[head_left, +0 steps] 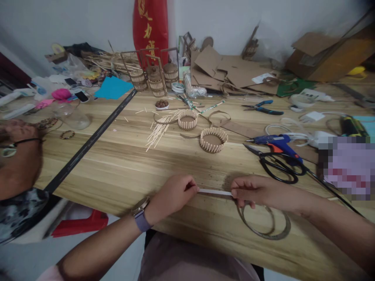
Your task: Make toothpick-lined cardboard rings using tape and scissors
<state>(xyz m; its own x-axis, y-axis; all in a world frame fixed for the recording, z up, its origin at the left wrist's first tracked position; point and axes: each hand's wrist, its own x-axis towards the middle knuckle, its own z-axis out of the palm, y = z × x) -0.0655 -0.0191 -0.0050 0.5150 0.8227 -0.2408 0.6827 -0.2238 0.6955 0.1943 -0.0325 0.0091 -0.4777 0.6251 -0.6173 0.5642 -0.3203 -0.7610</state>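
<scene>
A narrow strip [215,192], whitish on its upper face, is stretched level between my hands, just above the table's near part. My left hand [178,195], with a watch at the wrist, pinches its left end. The thumb and fingers of my right hand [252,191] close on the right end. From below my right hand a brown coiled band [274,235] loops over the table; whether it joins the strip is hidden by the fingers. Beyond my hands stand two round pieces ringed with short wooden pegs, the nearer one [213,140] and the farther one [187,120].
Black scissors [281,168] and a blue glue gun [272,142] lie right of the ringed pieces. Loose sticks [159,132] are scattered left of them. Small lidded baskets [156,84] and cardboard [228,72] stand behind. Another person's arm [22,156] rests at the left.
</scene>
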